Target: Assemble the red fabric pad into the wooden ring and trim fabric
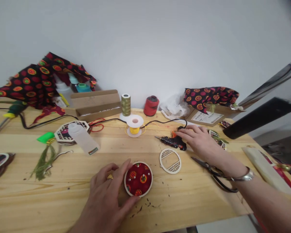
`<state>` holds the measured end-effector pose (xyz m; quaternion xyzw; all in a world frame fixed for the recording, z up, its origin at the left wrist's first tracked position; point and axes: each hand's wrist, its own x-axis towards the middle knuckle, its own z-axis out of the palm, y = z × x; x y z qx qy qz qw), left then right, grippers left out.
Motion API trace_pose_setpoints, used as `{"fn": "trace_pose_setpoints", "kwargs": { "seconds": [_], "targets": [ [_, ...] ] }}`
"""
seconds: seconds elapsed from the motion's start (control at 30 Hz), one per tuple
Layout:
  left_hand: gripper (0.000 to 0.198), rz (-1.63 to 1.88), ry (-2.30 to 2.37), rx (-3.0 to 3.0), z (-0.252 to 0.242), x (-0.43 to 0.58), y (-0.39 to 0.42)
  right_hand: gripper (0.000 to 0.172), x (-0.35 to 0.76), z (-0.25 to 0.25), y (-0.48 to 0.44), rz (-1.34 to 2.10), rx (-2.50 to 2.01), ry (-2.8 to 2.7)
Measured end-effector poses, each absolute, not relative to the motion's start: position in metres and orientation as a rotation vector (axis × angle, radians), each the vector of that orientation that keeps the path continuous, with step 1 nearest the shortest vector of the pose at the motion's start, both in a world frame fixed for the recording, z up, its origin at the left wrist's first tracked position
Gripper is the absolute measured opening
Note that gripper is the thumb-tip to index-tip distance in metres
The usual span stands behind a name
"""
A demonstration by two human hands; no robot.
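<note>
My left hand [109,191] has its thumb and index finger on the pale rim of a round wooden frame with dark red patterned fabric [142,186]. Small pale dots, like pin heads, show on the fabric. At the right, my right hand [201,142] reaches over the back end of a black glue gun [172,141], fingers stretched out near its orange trigger. The gun lies on its side, nozzle pointing left. Between the hands lies an openwork oval wooden ring [170,161]. Black-handled scissors [213,171] lie partly beneath my right forearm.
A white squeeze bottle [83,139], an octagonal lattice ornament [60,134] and a green tassel [45,161] lie left. Behind stand a yellow thread spool [135,129], olive thread [126,105], red thread [151,106] and an open cardboard box [97,108]. A black cord crosses the table [106,207].
</note>
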<state>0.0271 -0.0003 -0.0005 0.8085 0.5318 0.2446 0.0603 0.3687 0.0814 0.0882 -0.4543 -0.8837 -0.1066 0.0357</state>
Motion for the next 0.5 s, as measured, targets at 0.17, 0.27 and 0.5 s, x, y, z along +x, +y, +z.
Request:
{"fn": "trace_pose_setpoints", "kwargs": {
  "seconds": [0.17, 0.27, 0.5],
  "targets": [
    [0.074, 0.764, 1.563, 2.47, 0.005, 0.028, 0.001, 0.067, 0.363, 0.089, 0.098, -0.237, -1.267, -2.899],
    [0.075, 0.727, 1.557, 2.434, 0.01, 0.03, 0.0, 0.055, 0.365, 0.087, 0.107, -0.168, -1.233, -2.926],
    [0.071, 0.622, 1.559, 2.401, 0.017, 0.032, -0.001, 0.043, 0.367, 0.083, 0.108, 0.044, -1.203, -2.846]
  ]
}}
